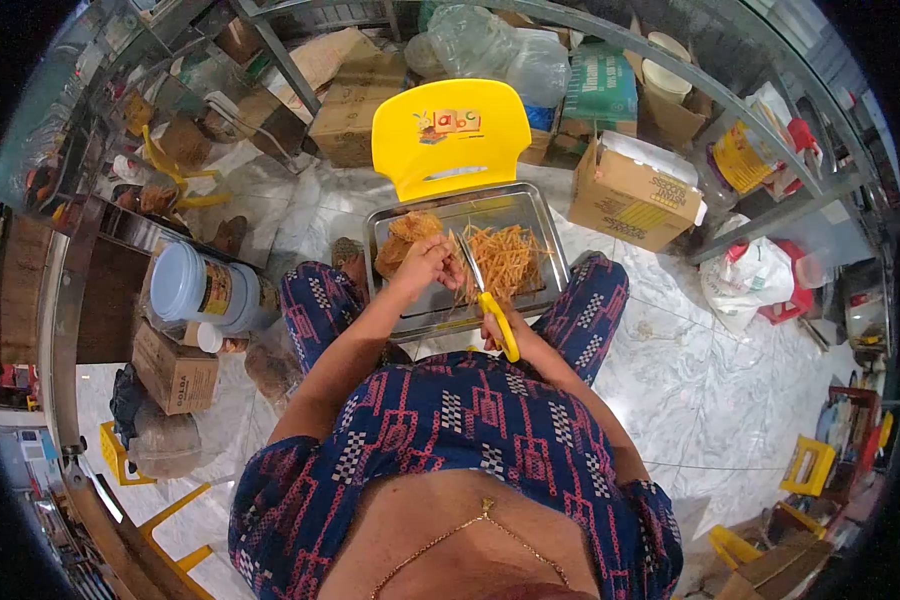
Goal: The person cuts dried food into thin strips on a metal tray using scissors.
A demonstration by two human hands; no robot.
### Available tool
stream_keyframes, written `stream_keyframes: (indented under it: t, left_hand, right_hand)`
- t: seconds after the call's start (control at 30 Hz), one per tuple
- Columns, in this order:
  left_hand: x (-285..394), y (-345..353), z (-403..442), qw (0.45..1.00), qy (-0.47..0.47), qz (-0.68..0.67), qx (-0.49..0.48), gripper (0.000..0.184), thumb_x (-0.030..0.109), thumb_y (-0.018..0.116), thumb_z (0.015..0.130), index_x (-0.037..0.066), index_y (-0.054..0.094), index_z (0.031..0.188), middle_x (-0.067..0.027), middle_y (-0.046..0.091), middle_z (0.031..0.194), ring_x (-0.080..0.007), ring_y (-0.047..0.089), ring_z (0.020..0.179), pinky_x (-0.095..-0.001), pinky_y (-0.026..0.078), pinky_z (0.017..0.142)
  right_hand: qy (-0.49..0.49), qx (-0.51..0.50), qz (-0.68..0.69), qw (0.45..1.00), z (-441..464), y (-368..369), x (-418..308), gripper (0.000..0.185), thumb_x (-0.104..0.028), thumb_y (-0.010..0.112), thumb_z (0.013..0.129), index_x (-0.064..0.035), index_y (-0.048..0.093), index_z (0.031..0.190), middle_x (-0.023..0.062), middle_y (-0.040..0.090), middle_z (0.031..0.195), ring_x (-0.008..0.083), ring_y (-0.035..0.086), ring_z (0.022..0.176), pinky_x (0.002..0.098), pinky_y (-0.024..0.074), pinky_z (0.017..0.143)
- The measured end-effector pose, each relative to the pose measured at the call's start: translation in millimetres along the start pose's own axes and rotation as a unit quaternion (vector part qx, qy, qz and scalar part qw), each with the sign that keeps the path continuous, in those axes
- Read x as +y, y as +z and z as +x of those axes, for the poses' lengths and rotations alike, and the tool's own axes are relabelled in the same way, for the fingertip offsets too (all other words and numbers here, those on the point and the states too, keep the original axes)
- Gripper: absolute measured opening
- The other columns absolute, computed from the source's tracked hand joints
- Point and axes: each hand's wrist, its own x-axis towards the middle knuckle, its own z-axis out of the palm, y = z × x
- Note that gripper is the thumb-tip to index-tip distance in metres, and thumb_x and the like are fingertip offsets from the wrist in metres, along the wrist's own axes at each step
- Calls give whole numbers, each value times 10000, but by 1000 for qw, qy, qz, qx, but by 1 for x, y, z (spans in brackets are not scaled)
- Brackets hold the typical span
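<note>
My right hand (497,325) grips yellow-handled scissors (488,300), their metal blades pointing up over a metal tray (558,262). Close to the blades, my left hand (430,263) has its fingers pinched together; what lies between them is too small to make out. A loose heap of thin, light-brown strips (508,255) covers the tray's right half. Larger orange-brown pieces (395,245) lie on its left side, partly behind my left hand. The tray rests between my knees, up against a yellow chair back (452,130) with letters printed on it.
An open cardboard box (635,195) stands on the marble floor to the right, near a white bag (745,280). Blue-white buckets (185,285) and a small carton (175,370) are at the left. Metal shelf frames surround the space, with boxes and plastic bags behind the chair.
</note>
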Motion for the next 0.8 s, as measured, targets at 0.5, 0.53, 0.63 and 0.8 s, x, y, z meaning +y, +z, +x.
stream_keyframes:
  t: [0.5,0.53,0.63,0.8]
  left_hand:
    - [-14,16,6,992,50,29,115,170,210,435,871,56,489,825,-44,516,608,-150,545,507,-257,454,420]
    - [-14,17,6,990,63,16,125,166,205,434,871,55,491,829,-41,513,607,-149,544,504,-254,453,419]
    - [-13,20,6,986,82,-2,148,160,195,433,871,54,496,833,-36,507,600,-145,542,500,-249,451,415]
    - [-9,27,3,985,68,2,157,173,173,413,876,36,496,812,-35,504,580,-120,522,488,-224,432,407]
  right_hand:
    - [-5,-31,12,999,-1,0,2,355,-425,505,816,-86,450,907,-5,446,643,75,464,493,210,411,449]
    - [-9,-30,14,999,0,0,4,355,-425,504,817,-85,453,904,-5,447,644,76,464,496,211,412,449]
    - [-19,-23,10,1000,-3,2,0,353,-419,504,818,-80,457,903,-5,451,647,79,467,501,216,414,448]
    - [-6,-19,3,1000,-1,2,3,329,-397,503,825,-77,459,890,-6,450,644,77,464,502,215,413,443]
